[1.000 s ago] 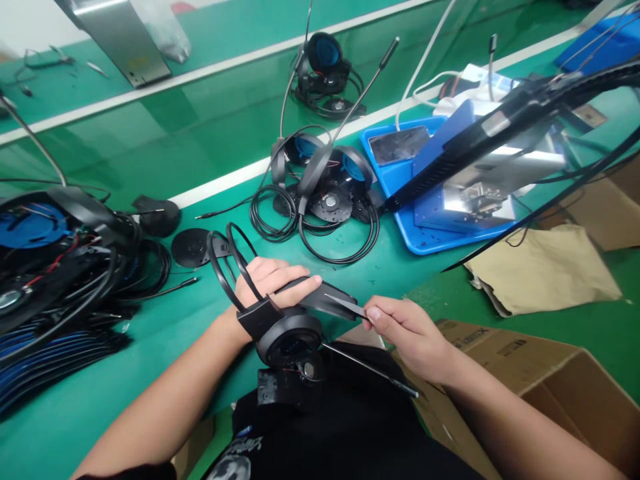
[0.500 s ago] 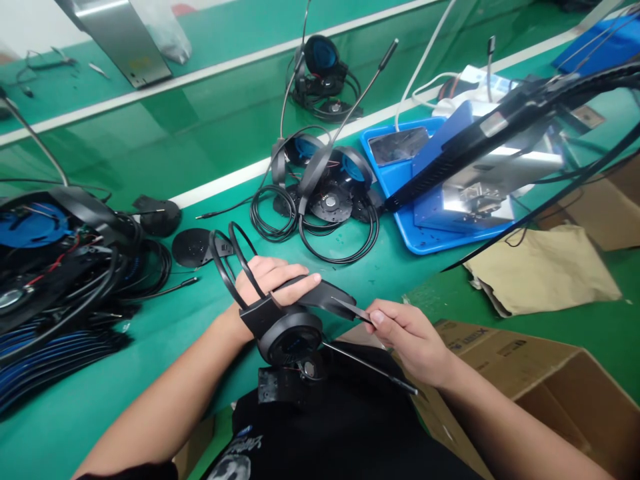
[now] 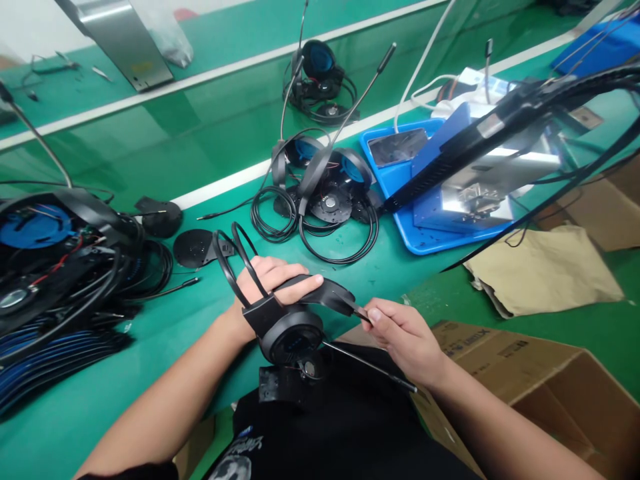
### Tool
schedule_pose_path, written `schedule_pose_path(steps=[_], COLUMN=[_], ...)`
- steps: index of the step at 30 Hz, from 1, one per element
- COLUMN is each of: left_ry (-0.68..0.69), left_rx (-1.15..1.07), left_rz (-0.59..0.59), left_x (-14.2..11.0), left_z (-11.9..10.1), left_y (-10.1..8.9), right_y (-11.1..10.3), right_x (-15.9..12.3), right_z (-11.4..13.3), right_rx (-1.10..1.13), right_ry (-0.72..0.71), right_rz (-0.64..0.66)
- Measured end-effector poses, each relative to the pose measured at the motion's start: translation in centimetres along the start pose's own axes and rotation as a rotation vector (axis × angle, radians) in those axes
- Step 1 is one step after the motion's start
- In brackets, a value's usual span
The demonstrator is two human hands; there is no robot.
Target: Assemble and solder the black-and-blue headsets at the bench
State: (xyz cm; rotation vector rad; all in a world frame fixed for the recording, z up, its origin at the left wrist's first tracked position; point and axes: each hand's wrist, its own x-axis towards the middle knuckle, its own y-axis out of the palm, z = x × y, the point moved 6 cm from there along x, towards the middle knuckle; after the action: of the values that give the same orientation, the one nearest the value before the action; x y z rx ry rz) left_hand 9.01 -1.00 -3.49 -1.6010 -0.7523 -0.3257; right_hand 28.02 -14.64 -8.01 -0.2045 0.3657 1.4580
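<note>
Black curved plastic headset point(image 3: 290, 333), six o'clock: our left fingers point(image 3: 300, 289) grip; our right fingers point(image 3: 384, 319) pinch a slim grey metal tool point(image 3: 359, 310); loosening risks scratches.

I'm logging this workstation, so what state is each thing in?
Left hand: laid over the held headset, fingers extended
Right hand: pinching a thin tool
Thin tool: against the headset's curved band
Held headset: microphone boom sticking out
Headset at far left: opened, wires showing
Cable in the middle: coiled
Phone: screen dark
Blue tray: loaded
Cardboard box: open
</note>
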Motion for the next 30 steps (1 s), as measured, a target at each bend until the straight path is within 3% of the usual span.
schedule_pose_path(steps=[21, 30], left_ry=[-0.034, -0.022], left_rx=[-0.048, -0.035], left_rz=[-0.026, -0.056], left_x=[0.10, -0.23], left_z=[-0.17, 0.11], left_y=[-0.24, -0.29], right_y=[0.43, -0.16], right_x=[-0.19, -0.31], right_z=[-0.43, -0.55], right_rx=[0.100, 0.020], right_ry=[-0.063, -0.068], right_rz=[-0.057, -0.074])
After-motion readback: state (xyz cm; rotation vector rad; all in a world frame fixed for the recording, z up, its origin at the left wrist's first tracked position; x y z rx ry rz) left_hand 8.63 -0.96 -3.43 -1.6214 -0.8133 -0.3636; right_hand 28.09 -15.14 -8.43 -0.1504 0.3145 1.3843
